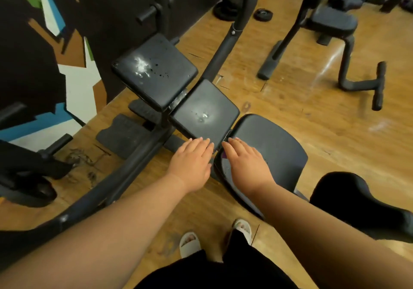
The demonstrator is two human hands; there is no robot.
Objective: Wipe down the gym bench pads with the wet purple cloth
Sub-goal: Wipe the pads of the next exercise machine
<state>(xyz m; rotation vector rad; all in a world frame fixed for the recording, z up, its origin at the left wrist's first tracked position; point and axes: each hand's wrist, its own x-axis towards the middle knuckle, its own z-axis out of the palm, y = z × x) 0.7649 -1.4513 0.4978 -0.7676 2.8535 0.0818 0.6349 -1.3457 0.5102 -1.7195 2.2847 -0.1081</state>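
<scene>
A black gym bench has three pads in a row: a far pad (154,70) with worn white patches, a middle pad (204,112) with a small scuff, and a rounded near pad (274,145). My left hand (192,161) lies flat with straight fingers on the near edge of the middle pad. My right hand (243,161) lies flat on the left end of the near pad. A sliver of purple cloth (224,154) shows under the right hand's thumb side; most of it is hidden.
The bench's black frame tube (125,183) runs diagonally along the wooden floor. Another bench (333,23) stands at the upper right. Weight plates (263,14) lie on the floor at the back. My sandalled feet (190,243) are below the hands.
</scene>
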